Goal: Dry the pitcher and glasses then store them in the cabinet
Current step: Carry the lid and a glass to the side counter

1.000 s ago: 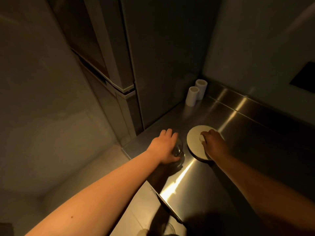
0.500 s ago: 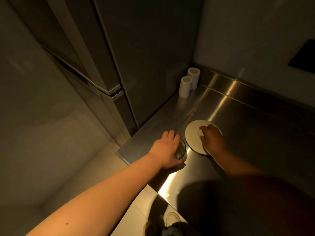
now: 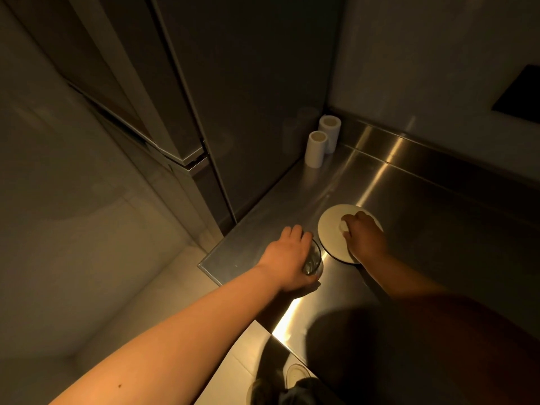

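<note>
A clear drinking glass (image 3: 312,261) stands on the steel counter (image 3: 380,182) near its left corner. My left hand (image 3: 287,258) is wrapped around it from the left and above. To its right lies a round pale disc (image 3: 331,229), like a coaster or lid. My right hand (image 3: 365,238) rests on the disc, fingers pinching a small white thing (image 3: 342,227) on its top. No pitcher is in view. The room is dim.
Two white rolls (image 3: 321,141) stand in the counter's back corner against a tall dark cabinet panel (image 3: 248,97). A steel backsplash (image 3: 423,147) runs along the wall. The floor (image 3: 146,287) lies left of the counter edge; my shoe (image 3: 295,375) shows below.
The view has tilted up and drifted slightly. My left hand has closed further around the glass. My right hand stays on the disc.
</note>
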{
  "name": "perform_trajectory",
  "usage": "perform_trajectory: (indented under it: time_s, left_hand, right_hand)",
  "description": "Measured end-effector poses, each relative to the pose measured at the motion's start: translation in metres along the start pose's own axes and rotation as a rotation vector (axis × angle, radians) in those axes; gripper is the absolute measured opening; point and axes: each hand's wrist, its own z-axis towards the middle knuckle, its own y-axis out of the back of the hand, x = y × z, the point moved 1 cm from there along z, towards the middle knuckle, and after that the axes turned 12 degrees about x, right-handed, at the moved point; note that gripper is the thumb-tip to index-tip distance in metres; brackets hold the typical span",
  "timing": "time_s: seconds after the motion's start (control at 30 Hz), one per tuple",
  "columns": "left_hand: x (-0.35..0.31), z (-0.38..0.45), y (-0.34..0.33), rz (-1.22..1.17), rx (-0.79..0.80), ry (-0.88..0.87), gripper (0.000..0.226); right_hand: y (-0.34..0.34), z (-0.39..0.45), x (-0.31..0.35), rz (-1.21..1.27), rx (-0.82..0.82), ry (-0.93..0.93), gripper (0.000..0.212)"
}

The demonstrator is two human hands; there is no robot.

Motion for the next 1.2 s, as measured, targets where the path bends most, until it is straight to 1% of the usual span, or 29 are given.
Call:
perform_trajectory:
  time_s: [1.0,1.2]
  left_hand:
    - [-0.011,-0.004,-0.01,0.049,0.02,0.002,0.083]
    - [-0.012,-0.005,-0.014,0.075,0.019,0.023,0.083]
  right_hand:
    - [-0.016,-0.004,-0.01,-0.025,0.002,0.039,0.043]
    - [-0.022,-0.006,-0.011,-0.057,0.014,0.053,0.048]
